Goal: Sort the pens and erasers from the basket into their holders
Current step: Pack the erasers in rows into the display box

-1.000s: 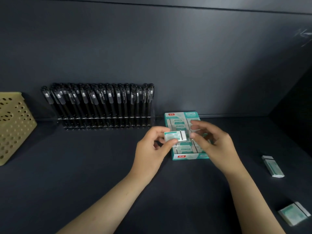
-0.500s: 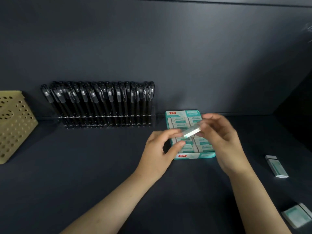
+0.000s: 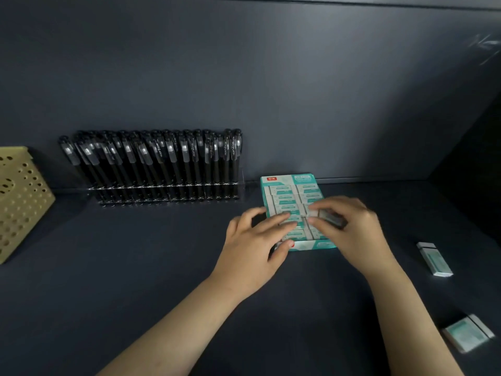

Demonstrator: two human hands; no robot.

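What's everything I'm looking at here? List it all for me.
Rack: one, clear, back of the table.
Pens: many, too packed to count, black, standing in the rack.
Basket: one, yellowish with holes, left edge.
Eraser box: one, teal, centre, holding rows of erasers.
Loose erasers: two, white and teal, on the table at right.
Held eraser: one, over the box's right side.
Left hand: fingers flat on the box's erasers.
Right hand: pinching the held eraser.
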